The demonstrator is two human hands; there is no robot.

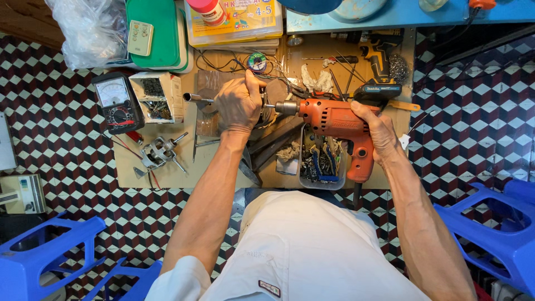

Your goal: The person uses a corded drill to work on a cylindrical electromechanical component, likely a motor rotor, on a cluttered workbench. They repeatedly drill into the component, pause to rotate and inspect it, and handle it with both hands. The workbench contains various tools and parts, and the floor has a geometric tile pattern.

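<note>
My right hand [380, 132] grips the handle of an orange corded electric drill [337, 124], held level over the work board with its chuck [287, 107] pointing left. My left hand [239, 103] is closed around a round part with a metal shaft [192, 98] sticking out to the left, right at the tip of the drill's bit. What lies inside the left fist is hidden.
An analog multimeter [116, 101], a box of screws [156, 96] and a small motor stator [158, 151] lie on the left of the cardboard board [167, 173]. A clear tub of tools [320, 161] sits below the drill, a cordless drill [380, 61] behind it. Blue plastic stools [490, 223] flank me.
</note>
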